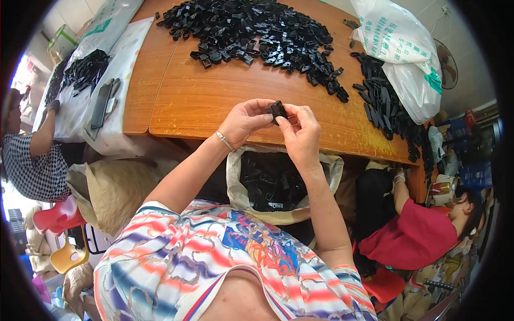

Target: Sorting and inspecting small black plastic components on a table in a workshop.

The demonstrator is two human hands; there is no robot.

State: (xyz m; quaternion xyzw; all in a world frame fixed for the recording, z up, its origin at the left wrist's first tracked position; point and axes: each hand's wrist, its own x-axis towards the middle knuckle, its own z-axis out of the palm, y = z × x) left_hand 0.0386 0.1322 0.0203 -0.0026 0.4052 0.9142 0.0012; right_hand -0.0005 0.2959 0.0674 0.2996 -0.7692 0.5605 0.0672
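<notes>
Between the fingertips of both hands is a small black plastic part [277, 111], held above the front edge of the wooden table [214, 91]. My left hand [243, 122] pinches it from the left and wears a bracelet at the wrist. From the other side, the thumb and fingers of my right hand [301, 131] close on it. Right below the hands, an open sack [235, 184] holds many loose black parts [270, 182]. A large heap of small black plastic parts [251, 32] covers the far side of the table.
On the right lie long black pieces [380, 99] beside a white plastic bag [399, 59]. A person in red [409, 232] sits at the right. Another in a checked shirt [35, 166] works at the left table, near a brown sack [115, 187]. A fan [447, 64] stands far right.
</notes>
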